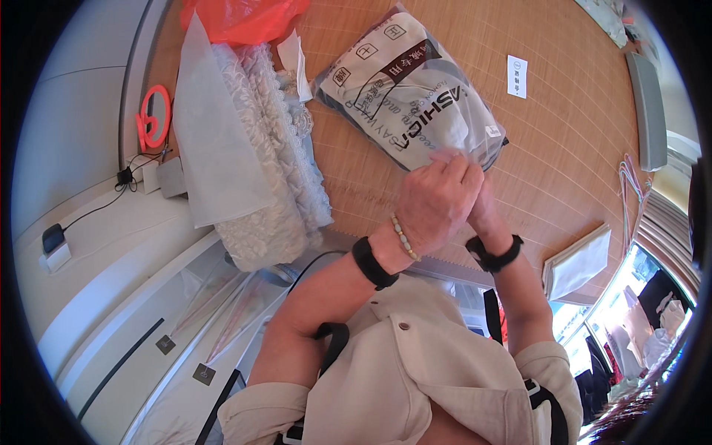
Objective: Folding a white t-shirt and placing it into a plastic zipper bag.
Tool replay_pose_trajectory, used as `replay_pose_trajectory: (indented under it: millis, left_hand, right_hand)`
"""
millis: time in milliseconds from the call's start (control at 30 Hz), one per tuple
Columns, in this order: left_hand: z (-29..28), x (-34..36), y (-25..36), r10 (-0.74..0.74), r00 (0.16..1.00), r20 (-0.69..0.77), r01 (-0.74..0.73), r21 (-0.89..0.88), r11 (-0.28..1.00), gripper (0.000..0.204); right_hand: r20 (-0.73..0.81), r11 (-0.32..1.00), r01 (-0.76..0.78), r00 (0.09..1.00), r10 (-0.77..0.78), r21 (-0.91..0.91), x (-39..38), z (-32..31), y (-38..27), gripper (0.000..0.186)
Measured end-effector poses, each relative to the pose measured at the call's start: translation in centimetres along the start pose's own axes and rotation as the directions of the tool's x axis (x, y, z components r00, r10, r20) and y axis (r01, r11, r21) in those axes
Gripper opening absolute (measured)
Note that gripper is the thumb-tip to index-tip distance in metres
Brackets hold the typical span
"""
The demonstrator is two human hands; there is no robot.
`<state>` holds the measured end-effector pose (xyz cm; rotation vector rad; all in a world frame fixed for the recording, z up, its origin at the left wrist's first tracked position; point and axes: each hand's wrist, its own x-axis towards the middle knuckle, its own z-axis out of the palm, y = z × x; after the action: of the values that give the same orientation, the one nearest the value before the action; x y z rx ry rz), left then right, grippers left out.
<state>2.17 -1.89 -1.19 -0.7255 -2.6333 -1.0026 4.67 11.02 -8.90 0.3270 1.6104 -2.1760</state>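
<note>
A clear plastic bag of folded pale and dark goods [411, 96], printed in black, lies on the wooden tabletop [571, 141]. My left hand [437, 196] is closed at the bag's near edge, fingers bent together on the plastic. My right hand [483, 204] is just behind and to the right of it, mostly hidden by the left, so its fingers cannot be made out. Both wrists wear black straps, and the left also has a beaded bracelet.
White lace fabric [267, 170], translucent sheeting [219, 148] and a red bag [241, 18] lie left. A red looped object [154, 115] is beyond them. A small white card [517, 76], folded cloth [575, 263], cords [627, 185] and a grey bar [645, 111] are right.
</note>
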Motion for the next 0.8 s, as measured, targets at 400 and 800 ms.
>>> replay_pose_trajectory:
  millis: [400,800]
  left_hand:
    - [-0.9,0.3,1.0,0.054,0.996,0.075,-0.056,0.023,0.998,0.015]
    - [-0.2,-0.4,0.4,-0.048,0.993,0.107,0.051,-0.025,0.998,0.021]
  right_hand:
    - [0.463,0.08,0.486,0.862,-0.206,-0.87,10.4,4.3,-2.0,0.029]
    - [0.276,-0.312,0.276,0.96,0.044,-0.909,11.7,4.8,-5.4,0.03]
